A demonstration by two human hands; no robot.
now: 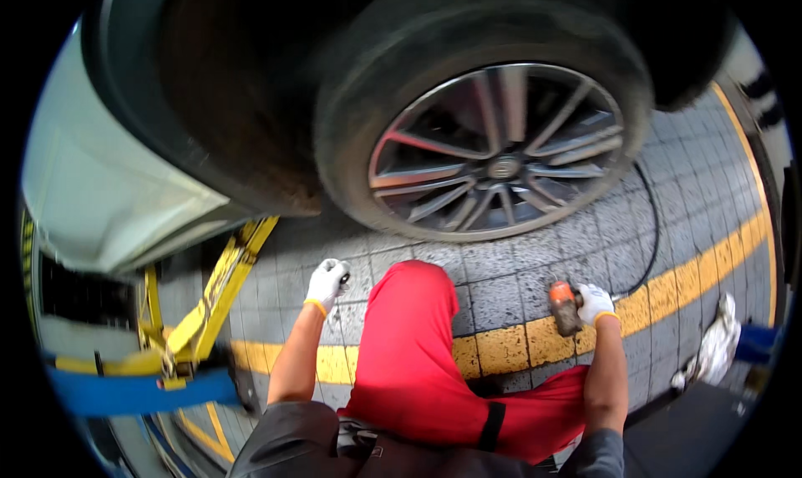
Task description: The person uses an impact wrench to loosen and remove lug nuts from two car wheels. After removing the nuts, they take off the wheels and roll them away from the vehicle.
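Observation:
My gloved left hand [327, 282], left of my red-trousered knee [405, 302], is closed around a small dark object [344, 279] that I cannot make out clearly. My gloved right hand [596, 302] grips an orange-and-metal air impact wrench [565, 302] low over the tiled floor, with a black hose [652, 244] running from it up behind the tire. In front of me hangs a car wheel [422, 52] with a multi-spoke alloy rim [501, 169], its centre out of reach of both hands as they are held now.
The car's pale body panel [100, 185] fills the upper left. A yellow lift arm [225, 286] and blue beam [142, 390] stand at left. A yellow painted stripe [510, 348] crosses the tiled floor [493, 294]. A whitish cloth [710, 348] lies at right beside a dark object [677, 424].

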